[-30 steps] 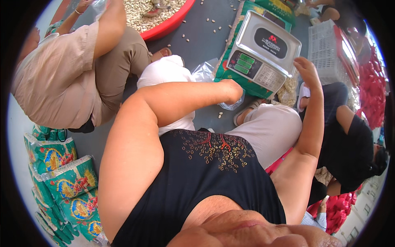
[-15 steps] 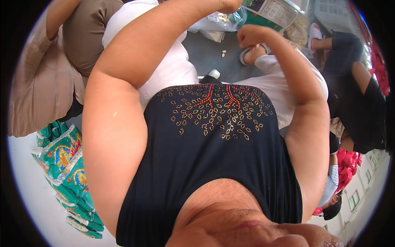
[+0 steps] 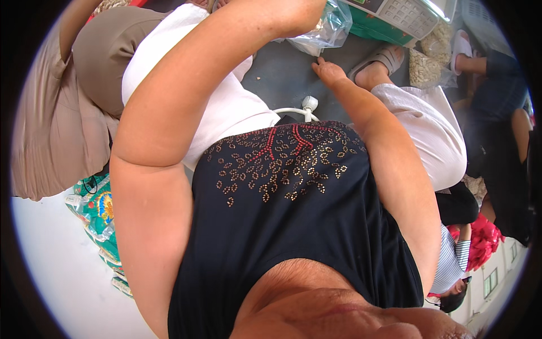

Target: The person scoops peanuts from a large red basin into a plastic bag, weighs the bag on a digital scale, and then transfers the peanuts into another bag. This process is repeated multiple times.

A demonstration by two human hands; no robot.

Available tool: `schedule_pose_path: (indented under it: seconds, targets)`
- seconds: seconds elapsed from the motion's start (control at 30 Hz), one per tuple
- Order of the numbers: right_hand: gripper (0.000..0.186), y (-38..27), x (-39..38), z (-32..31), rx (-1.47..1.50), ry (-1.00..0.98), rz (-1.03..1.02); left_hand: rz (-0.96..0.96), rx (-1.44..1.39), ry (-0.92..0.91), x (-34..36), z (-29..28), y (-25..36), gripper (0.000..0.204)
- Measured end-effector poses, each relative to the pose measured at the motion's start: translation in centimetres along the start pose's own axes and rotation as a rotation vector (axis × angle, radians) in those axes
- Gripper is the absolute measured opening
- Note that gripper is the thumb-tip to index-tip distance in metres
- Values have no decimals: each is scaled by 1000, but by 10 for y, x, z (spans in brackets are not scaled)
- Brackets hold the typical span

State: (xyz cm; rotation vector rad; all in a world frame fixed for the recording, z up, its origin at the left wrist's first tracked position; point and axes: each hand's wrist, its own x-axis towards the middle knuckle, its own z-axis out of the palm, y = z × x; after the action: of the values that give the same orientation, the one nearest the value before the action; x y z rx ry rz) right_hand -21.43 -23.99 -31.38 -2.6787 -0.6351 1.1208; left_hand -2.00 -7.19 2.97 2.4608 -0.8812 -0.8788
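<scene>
My left forearm (image 3: 226, 62) crosses the upper left, and the wrist bends at the top edge. Of my left hand (image 3: 305, 16) only the heel shows; its fingers lie beyond the picture. Beneath that wrist is a clear plastic bag (image 3: 327, 31), partly hidden, its contents hard to make out. My right hand (image 3: 329, 72) reaches down to the grey floor (image 3: 282, 68), just below the bag's lower corner. Its visible fingers are stretched out and slightly apart, with nothing seen between them. The floor under the palm is hidden.
A white basket (image 3: 403, 17) and a green box (image 3: 372, 28) stand at the top. Clear bags of pale pieces (image 3: 424, 69) lie beside my sandalled foot (image 3: 384, 62). A white tubular frame (image 3: 309, 104) is near my shirt. Another person in brown (image 3: 107, 51) is at left, others at right.
My right hand has dropped to the floor and its curled fingers have stretched out. Two small white pieces seen there before are out of sight. The view has shifted slightly.
</scene>
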Motion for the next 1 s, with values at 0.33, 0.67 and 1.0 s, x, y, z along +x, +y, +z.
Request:
schedule_pose_path:
  seconds: [0.33, 0.67, 1.0]
  targets:
    - [18, 12, 4, 15, -48, 35, -150, -125, 86, -19, -7, 9, -5, 19]
    - [18, 28, 5, 14, -131, 80, 8, -106, 77, 31, 6, 27, -15, 21]
    - [10, 77, -6, -96, -42, 558, 351, -209, 222, -32, 20, 28, -15, 23]
